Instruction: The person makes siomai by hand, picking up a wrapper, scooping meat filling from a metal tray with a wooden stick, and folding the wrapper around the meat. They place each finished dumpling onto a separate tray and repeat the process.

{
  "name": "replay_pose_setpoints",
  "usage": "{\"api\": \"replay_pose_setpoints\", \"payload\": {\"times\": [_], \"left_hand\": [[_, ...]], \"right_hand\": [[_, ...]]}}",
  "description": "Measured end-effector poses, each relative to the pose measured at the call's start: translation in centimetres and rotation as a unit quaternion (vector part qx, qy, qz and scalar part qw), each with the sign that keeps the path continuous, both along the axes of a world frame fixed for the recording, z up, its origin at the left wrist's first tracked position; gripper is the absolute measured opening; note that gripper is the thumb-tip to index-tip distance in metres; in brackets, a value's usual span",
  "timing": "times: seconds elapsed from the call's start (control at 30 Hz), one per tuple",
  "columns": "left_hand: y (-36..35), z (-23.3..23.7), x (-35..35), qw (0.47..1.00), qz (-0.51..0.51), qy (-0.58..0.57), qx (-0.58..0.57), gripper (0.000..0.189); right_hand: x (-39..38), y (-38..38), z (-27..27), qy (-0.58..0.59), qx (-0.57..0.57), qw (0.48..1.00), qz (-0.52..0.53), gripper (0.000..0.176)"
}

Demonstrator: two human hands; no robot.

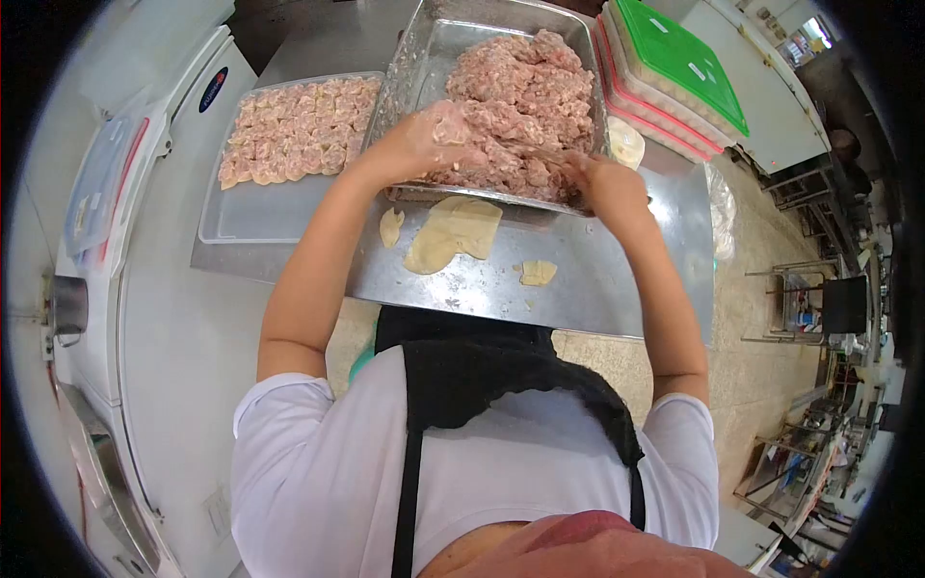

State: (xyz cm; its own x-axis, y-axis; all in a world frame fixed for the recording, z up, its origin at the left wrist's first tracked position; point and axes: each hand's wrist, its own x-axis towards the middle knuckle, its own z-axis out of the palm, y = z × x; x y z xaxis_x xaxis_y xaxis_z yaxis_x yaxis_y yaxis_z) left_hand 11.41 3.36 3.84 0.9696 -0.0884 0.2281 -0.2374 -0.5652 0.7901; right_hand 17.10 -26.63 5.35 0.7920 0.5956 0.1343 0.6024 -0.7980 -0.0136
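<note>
My left hand (pixel 433 143) is over the left side of a deep metal pan (pixel 412 67), its fingers curled and smeared with ground meat. A pale, meat-coated piece shows at those fingers; I cannot tell what it is. At the pan's near right corner, my right hand (pixel 613 193) closes around a thin flat tool (pixel 541 152) whose end reaches into the ground meat (pixel 525 87). Just below the pan, pale dough wrappers (pixel 453 234) lie on the steel table (pixel 588 289), with a smaller dough piece (pixel 538 273) to their right.
Left of the pan, a plastic tray (pixel 252 226) carries rows of meat-filled dumplings (pixel 299 130). Stacked containers with a green lid (pixel 679 58) stand at the right, near a round pale stack (pixel 626 143). A white freezer (pixel 183 183) borders the table's left side.
</note>
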Motion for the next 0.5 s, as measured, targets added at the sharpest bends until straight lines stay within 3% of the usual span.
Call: {"api": "replay_pose_setpoints", "payload": {"times": [0.03,0.13,0.2,0.27,0.33,0.43,0.47,0.5], "left_hand": [[0.0,-0.1,-0.4,0.996,-0.008,0.035,-0.084,0.052],[-1.1,4.4,-2.7,0.997,-0.042,-0.022,-0.053,0.057],[-1.5,5.2,-2.8,0.995,-0.048,-0.087,-0.003,0.055],[-2.0,5.8,-2.6,0.986,-0.059,-0.150,0.049,0.054],[-2.3,6.1,-1.8,0.982,-0.172,-0.073,0.020,0.049],[-1.7,4.2,-0.7,0.982,-0.137,-0.065,0.114,0.050],[-1.4,3.1,-0.4,0.983,-0.131,-0.064,0.113,0.050],[-1.3,1.9,-0.2,0.990,-0.100,-0.079,0.064,0.050]], "right_hand": [[-0.5,-0.6,1.5,0.001,0.001,1.000,-0.001,0.030],[-1.8,-2.1,4.8,0.038,0.040,0.998,-0.032,0.028],[-2.4,-2.5,5.8,0.187,0.286,0.940,0.022,0.028],[-3.9,-0.8,5.4,0.190,0.287,0.937,0.067,0.028],[-4.9,1.2,4.2,0.181,0.299,0.924,0.155,0.029],[-2.7,0.8,4.7,0.165,0.222,0.948,0.155,0.029],[-2.8,0.6,5.4,0.057,0.174,0.974,0.131,0.027],[-3.6,1.2,5.7,0.058,0.174,0.974,0.137,0.027]]}}
